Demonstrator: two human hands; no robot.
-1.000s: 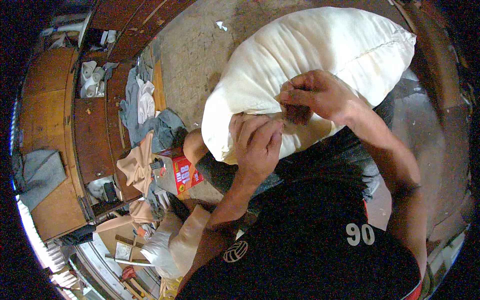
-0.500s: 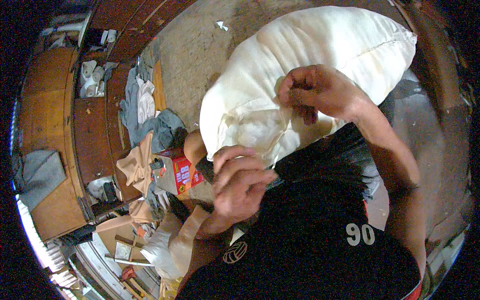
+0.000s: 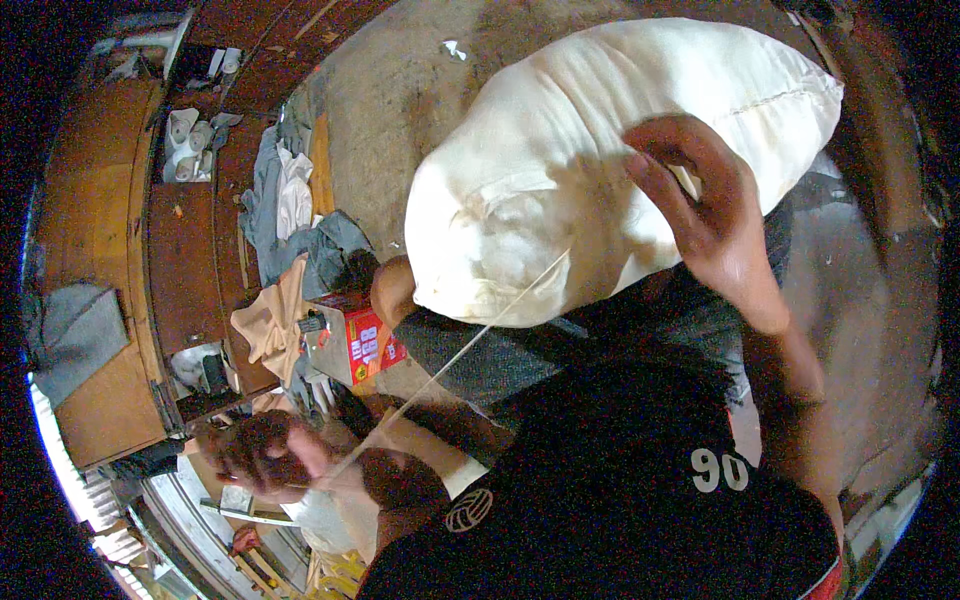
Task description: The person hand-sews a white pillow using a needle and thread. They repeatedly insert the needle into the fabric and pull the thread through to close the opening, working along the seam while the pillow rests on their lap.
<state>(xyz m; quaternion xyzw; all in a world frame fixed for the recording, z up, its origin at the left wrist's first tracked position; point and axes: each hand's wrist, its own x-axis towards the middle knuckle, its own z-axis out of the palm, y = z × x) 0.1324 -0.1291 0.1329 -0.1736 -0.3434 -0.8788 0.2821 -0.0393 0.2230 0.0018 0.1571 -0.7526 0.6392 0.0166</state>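
Note:
A plump off-white cushion lies across my lap, a stitched seam showing near its far right end. From its near side a pale thread runs taut down to the left. My left hand, drawn well away from the cushion and partly blurred, is closed on that thread. Over the cushion's right half, my right hand curls with thumb and forefinger tips close together. Whatever those tips may pinch is too small to make out. Its other fingers are mostly hidden.
Left of my lap stands a red printed box, with beige fabric beside it. Grey cloths lie on the floor beyond. Wooden cabinets line the left side.
My left hand has swung from the cushion's near edge out to the lower left, pulling the thread straight. My right hand has shifted slightly right.

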